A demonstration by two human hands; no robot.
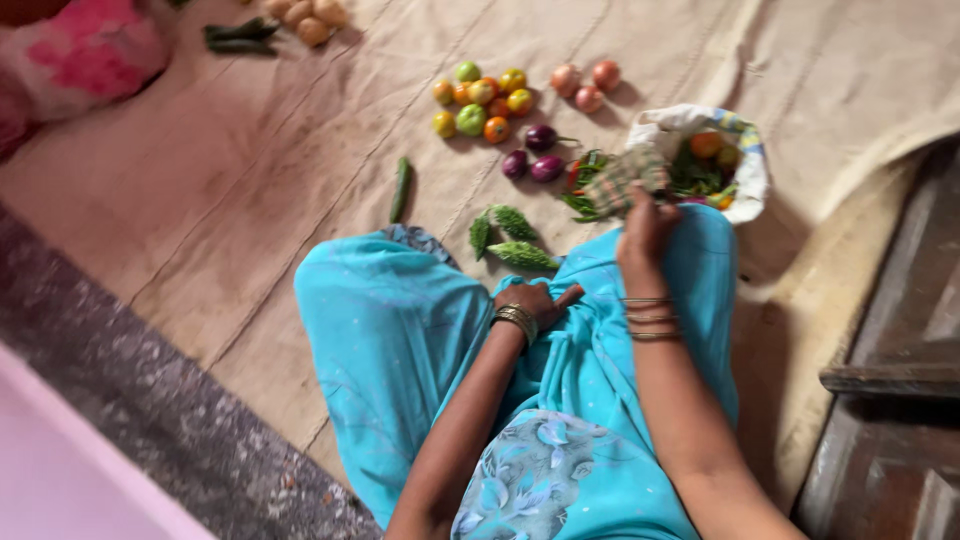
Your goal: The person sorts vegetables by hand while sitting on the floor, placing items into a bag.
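A wide beige cloth covers the floor and carries nearly everything in view. On it sits a person in a turquoise garment, knees spread. At the upper left corner lies a pink cushion. To the right, a dark wooden board runs along the cloth's edge.

Next in size is a white sack, its mouth rolled open near the right knee, with orange and green vegetables inside. Just beside its left rim the right hand reaches forward, fingers closed around a checked cloth bundle, which is blurred; green chillies lie under and beside it.

The left hand rests on the lap, fingers curled loosely against the garment, thumb pointing right; it holds nothing that can be made out.

Farther up the cloth is a heap of tomatoes, green, yellow and orange, touching one another. Right of them lie three onions. Between the tomatoes and the chillies sit three small purple brinjals. Close to the knees lie three bitter gourds, and left of them, apart, a single green cucumber. Potatoes and dark green pods sit at the top edge.
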